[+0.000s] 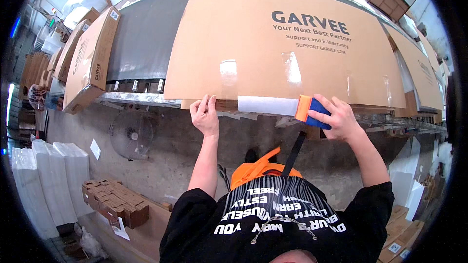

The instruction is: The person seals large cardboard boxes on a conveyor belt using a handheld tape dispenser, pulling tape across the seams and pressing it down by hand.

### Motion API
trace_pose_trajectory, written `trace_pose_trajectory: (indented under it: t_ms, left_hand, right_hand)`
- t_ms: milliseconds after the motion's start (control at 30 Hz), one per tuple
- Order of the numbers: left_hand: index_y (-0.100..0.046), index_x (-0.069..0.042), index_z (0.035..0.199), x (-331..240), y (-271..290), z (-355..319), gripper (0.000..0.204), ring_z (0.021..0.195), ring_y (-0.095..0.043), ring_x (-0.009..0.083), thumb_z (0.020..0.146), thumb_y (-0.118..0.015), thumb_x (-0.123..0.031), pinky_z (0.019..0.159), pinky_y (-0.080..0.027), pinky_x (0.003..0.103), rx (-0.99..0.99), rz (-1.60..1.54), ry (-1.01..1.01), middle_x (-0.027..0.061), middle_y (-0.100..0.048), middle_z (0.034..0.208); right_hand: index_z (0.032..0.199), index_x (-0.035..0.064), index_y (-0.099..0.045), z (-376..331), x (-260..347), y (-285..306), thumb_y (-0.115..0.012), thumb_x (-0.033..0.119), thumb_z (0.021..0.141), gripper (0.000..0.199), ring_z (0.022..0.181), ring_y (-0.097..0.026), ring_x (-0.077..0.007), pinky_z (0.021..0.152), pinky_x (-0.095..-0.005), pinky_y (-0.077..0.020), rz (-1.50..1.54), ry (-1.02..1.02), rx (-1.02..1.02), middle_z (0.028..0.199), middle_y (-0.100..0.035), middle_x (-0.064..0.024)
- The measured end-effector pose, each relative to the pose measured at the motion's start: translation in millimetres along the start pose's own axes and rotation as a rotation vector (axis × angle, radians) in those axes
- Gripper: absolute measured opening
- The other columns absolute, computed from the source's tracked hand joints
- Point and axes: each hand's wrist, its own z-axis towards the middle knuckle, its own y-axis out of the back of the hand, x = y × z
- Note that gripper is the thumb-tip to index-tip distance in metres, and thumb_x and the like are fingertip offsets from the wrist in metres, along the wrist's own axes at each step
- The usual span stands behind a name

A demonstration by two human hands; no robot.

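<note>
Setting: warehouse floor of grey concrete (195,151), with a roller conveyor (136,87) running across the upper half of the view and a dark grey belt section (146,39) behind it.

Item 1: large flat cardboard carton (282,44), brown, printed on top, lying on the conveyor directly in front of the person. Glossy clear tape runs down over its near edge.

Item 2: white label strip (267,105), on the near side face of the carton, between the two hands.

Item 3: left hand (204,117), fingers up against the carton's lower near edge, pressing flat on it just left of the white strip; it clasps nothing.

Item 4: right hand (339,119), closed around a blue and orange scraper tool (312,111). The orange end of the tool touches the right end of the white strip at the carton's edge.

Item 5: second carton (90,58), long and brown, lying at an angle on the conveyor to the left, with further cartons behind it.

Item 6: third carton (419,68), brown, just right of the main carton.

Item 7: round floor fan (130,134), under the conveyor at left.

Item 8: white stacked sheets (53,185), standing at lower left.

Item 9: tray of small brown boxes (114,202), beside the white stacks.

Item 10: orange bag (258,168) with black strap, worn at the person's front.
</note>
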Motion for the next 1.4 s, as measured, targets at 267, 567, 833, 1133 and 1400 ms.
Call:
trace_pose_trajectory:
  t_ms: [267,567,833,1133,1400]
  left_hand:
    - [-0.025,-0.003,0.15,-17.0,-9.3,-2.2,0.089,0.123,-0.039,0.0309,0.083,-0.077,-0.028,0.1,-0.039,0.039,0.0,0.089,0.274,0.0204,-0.034,0.137]
    - [-0.03,0.005,0.144,15.6,-52.5,8.9,0.058,0.124,-0.038,0.0422,0.097,-0.041,-0.026,0.107,-0.028,0.05,-0.259,-0.001,-0.026,0.0293,-0.036,0.136]
    - [-0.037,-0.003,0.144,-1.7,-32.8,-15.1,0.063,0.131,-0.03,0.0389,0.096,-0.047,-0.043,0.111,-0.019,0.052,-0.018,0.632,-0.578,0.0263,-0.034,0.139]
    - [-0.054,-0.002,0.119,-78.2,-60.1,-98.0,0.032,0.105,-0.059,0.0183,0.098,-0.054,-0.026,0.095,-0.046,0.037,0.346,-1.241,1.119,0.0065,-0.062,0.11]
    - [-0.05,-0.005,0.127,-81.5,-64.6,-101.8,0.041,0.11,-0.059,0.0199,0.097,-0.047,-0.032,0.096,-0.048,0.038,0.386,-1.33,1.011,0.0084,-0.059,0.12]
  right_hand:
    - [0.113,0.0248,-0.067,7.6,-9.0,-4.6,-0.072,0.011,0.054,0.061,0.079,-0.056,-0.0261,0.071,-0.0381,-0.0519,0.003,0.023,0.022,0.133,-0.054,-0.0101]
    - [0.114,0.0236,-0.067,9.4,-2.6,-1.1,-0.072,0.01,0.054,0.062,0.084,-0.057,-0.0271,0.075,-0.0389,-0.0525,0.006,0.032,0.081,0.133,-0.053,-0.0107]
    - [0.114,0.0203,-0.067,25.2,18.3,22.1,-0.073,0.014,0.052,0.062,0.084,-0.058,-0.0267,0.073,-0.0392,-0.0528,-0.03,0.054,0.162,0.13,-0.054,-0.0112]
    - [0.114,0.0225,-0.068,57.3,40.3,65.9,-0.073,0.018,0.055,0.059,0.086,-0.062,-0.0283,0.071,-0.0406,-0.0541,-0.012,0.022,0.335,0.126,-0.057,-0.0109]
    - [0.107,0.017,-0.07,141.7,97.3,20.7,-0.073,0.021,0.059,0.049,0.086,-0.063,-0.0307,0.072,-0.0406,-0.0533,0.08,0.006,0.112,0.117,-0.059,-0.0128]
